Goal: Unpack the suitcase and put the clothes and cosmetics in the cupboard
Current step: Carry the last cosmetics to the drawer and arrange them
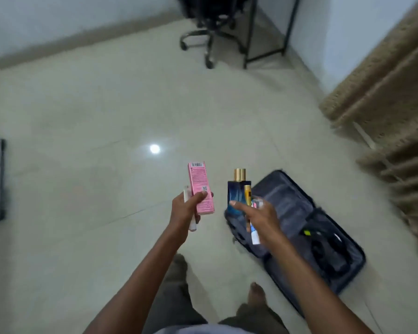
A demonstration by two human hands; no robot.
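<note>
Glossy tile floor (82, 116) — suitcase (299, 213) open, curtain (384, 104) rt.

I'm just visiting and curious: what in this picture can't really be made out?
Head view only:
- Cupboard: nowhere in frame.
- Pink box: print too small to read.
- Small tubes beside the blue bottle: mostly covered by the right hand.
- Suitcase: contents dark, blurred.
- Office chair: cut off by the top edge.

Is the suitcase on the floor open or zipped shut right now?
Open. The suitcase lies flat on the floor with both halves spread, showing its lining and dark items inside.
</note>
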